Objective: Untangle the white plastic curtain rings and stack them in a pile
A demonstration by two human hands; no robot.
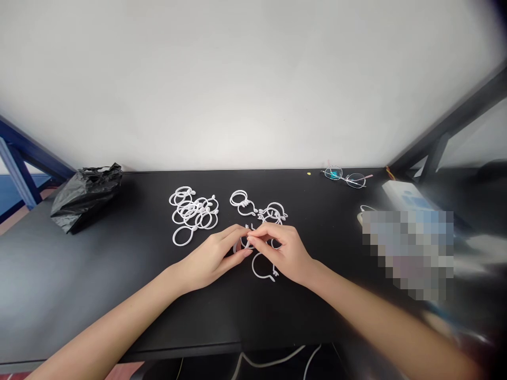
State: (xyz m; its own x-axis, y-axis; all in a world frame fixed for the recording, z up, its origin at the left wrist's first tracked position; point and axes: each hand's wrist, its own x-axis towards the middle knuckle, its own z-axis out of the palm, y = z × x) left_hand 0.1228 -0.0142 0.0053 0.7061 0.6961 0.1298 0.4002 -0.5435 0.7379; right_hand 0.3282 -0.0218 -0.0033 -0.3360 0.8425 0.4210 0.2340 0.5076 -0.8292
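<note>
My left hand (216,254) and my right hand (285,251) meet over the middle of the black table, fingertips nearly touching. Between them is a white plastic snap ring (236,246), partly covered by my fingers. The left fingers curl around one side of it, and the right thumb and index finger pinch its other end. Under and beside my right hand lies an open ring (259,266) with its clasp ends apart. More loose rings (274,209) are just beyond the hands, some partly hidden. To the left, a pile of closed rings (194,211) overlaps in a tangle.
A black plastic bag (89,195) sits at the table's (150,311) left rear. Eyeglasses (344,177) lie at the back right, near a small yellow bit (309,173). A white box (407,195) and a blurred-out item stand at right. Cables (273,363) hang below the front edge.
</note>
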